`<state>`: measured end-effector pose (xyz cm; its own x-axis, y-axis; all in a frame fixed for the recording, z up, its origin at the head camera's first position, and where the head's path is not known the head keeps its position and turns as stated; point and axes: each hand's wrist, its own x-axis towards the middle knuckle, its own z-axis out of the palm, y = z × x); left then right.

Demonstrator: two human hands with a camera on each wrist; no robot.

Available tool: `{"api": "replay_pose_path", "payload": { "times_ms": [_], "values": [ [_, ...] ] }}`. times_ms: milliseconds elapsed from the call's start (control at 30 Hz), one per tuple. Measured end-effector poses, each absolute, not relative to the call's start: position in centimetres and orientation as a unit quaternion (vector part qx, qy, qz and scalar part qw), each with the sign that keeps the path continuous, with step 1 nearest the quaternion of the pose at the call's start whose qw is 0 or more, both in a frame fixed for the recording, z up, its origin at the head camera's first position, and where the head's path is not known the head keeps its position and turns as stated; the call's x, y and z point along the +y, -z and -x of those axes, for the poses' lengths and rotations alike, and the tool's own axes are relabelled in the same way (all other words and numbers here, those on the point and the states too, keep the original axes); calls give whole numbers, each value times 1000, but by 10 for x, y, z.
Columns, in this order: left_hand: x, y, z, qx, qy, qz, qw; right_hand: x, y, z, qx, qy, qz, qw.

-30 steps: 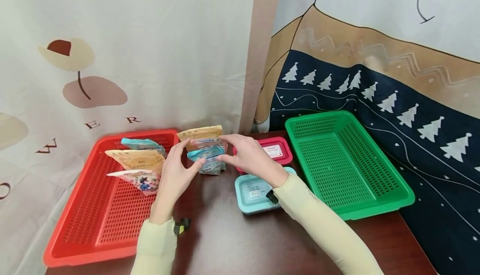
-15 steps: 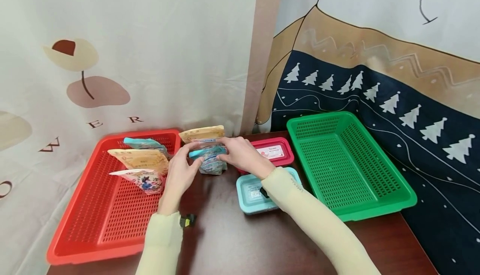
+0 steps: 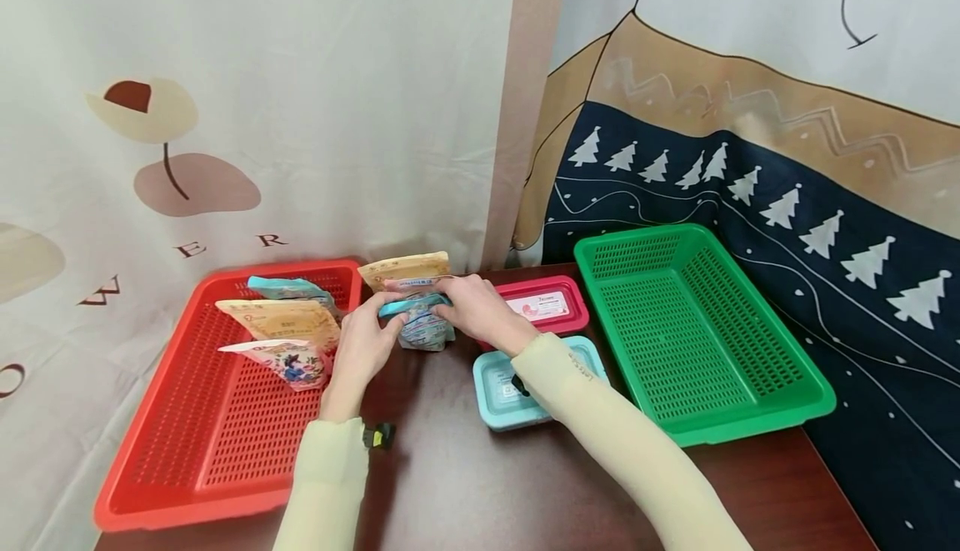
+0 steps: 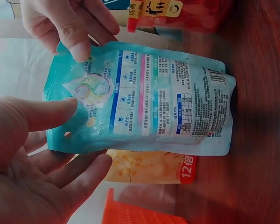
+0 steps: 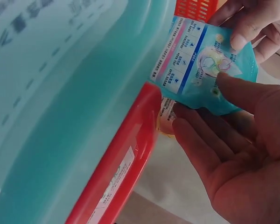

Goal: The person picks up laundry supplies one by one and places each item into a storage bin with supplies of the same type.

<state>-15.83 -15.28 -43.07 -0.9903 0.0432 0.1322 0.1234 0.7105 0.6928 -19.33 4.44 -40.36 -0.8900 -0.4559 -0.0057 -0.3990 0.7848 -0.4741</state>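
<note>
A teal pouch [image 3: 426,332] printed with small text stands on the table between my hands. My left hand [image 3: 358,351] pinches its upper left corner, thumb in front and fingers behind. Its upper right corner is held by my right hand [image 3: 483,311] in the same way; the right wrist view shows that thumb lying on the pouch front. Right behind stand a pink-topped pouch [image 3: 416,283], mostly covered, and a yellow pouch [image 3: 405,267]. In the left wrist view the back of the teal pouch [image 4: 149,98] carries a table and a barcode.
At left, a red basket [image 3: 191,484] holds a teal pouch [image 3: 288,288], a yellow pouch [image 3: 285,319] and a pink-white pouch [image 3: 296,365]. To the right of my hands lie a crimson box [image 3: 568,318] and a light blue box [image 3: 495,401]. A green basket [image 3: 667,343] stands farther right.
My fingers have closed in on the top of the teal pouch from both sides, the right hand shifting a little left. The pouches and baskets stay in place.
</note>
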Motion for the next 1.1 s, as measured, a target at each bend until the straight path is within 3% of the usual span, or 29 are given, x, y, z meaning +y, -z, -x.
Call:
{"api": "replay_pose_path", "payload": {
  "times_ms": [233, 1100],
  "values": [
    [-153, 431, 159, -927, 368, 42, 59, 44, 406, 196, 949, 201, 242, 32],
    [-154, 422, 146, -928, 359, 36, 95, 53, 402, 181, 934, 265, 237, 26]
  ]
}}
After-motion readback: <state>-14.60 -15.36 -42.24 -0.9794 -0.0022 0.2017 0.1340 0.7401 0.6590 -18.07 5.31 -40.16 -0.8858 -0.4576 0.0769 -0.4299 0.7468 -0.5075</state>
